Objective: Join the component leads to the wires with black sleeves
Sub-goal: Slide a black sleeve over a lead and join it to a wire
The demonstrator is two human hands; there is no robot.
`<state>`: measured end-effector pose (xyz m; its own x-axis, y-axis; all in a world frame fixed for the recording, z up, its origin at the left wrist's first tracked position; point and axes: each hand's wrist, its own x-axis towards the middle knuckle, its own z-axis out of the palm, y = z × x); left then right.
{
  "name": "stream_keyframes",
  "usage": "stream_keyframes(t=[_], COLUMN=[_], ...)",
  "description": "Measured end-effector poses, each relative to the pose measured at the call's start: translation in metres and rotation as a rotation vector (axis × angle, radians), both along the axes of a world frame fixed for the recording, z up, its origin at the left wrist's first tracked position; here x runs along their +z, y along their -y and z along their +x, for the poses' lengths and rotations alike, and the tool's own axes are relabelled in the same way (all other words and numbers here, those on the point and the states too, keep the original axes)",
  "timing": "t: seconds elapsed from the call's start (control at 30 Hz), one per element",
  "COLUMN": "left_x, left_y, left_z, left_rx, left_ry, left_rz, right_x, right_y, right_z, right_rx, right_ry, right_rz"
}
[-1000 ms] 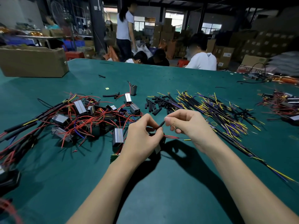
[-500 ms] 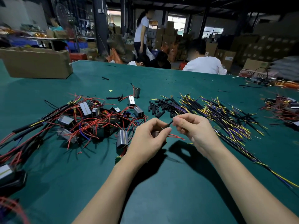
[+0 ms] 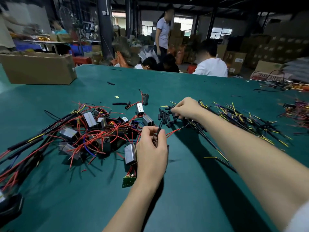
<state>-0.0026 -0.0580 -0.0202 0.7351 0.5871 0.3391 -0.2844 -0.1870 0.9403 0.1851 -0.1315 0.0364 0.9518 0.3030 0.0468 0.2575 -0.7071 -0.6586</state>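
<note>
My left hand [image 3: 151, 148] is closed around a grey box component [image 3: 131, 154], pinching its red leads [image 3: 173, 131] and a black sleeve [image 3: 159, 127] that sticks up between finger and thumb. A small green circuit board [image 3: 127, 180] hangs below that hand. My right hand [image 3: 188, 108] is stretched forward over a small heap of loose black sleeves [image 3: 165, 117], fingers curled down into them; whether it grips one is hidden. To its right lies a spread of yellow-and-black wires [image 3: 242, 121].
A tangle of grey components with red wires [image 3: 93, 131] covers the green table [image 3: 184, 206] to the left. A cardboard box [image 3: 38, 67] stands at the far left. More wire bundles [image 3: 297, 113] lie at the far right. Several people are beyond the table's far edge.
My right hand let go of the sleeve at my left hand and reached forward to the heap of loose black sleeves. The left hand stayed put with the component.
</note>
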Motion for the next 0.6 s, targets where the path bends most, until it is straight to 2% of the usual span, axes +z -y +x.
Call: stream_keyframes(t=[0.2, 0.43, 0.47, 0.5, 0.6], left_x=[-0.001, 0.000, 0.000, 0.001, 0.002], left_y=[-0.001, -0.002, -0.002, -0.002, -0.003], left_z=[0.001, 0.000, 0.000, 0.000, 0.001], left_rx=[-0.020, -0.030, -0.037, -0.047, -0.092], left_ry=[0.021, 0.034, 0.037, 0.042, 0.071], left_rz=[0.006, 0.016, 0.012, 0.011, -0.004], right_x=[-0.025, -0.008, -0.004, 0.001, 0.014], right_y=[-0.036, -0.050, -0.046, -0.039, -0.007], right_z=[0.016, 0.010, 0.007, 0.004, -0.017], right_rx=[-0.073, -0.007, -0.011, -0.026, -0.058], right_ry=[0.078, 0.064, 0.059, 0.031, -0.174], right_rz=[-0.259, -0.597, -0.573, -0.454, 0.319])
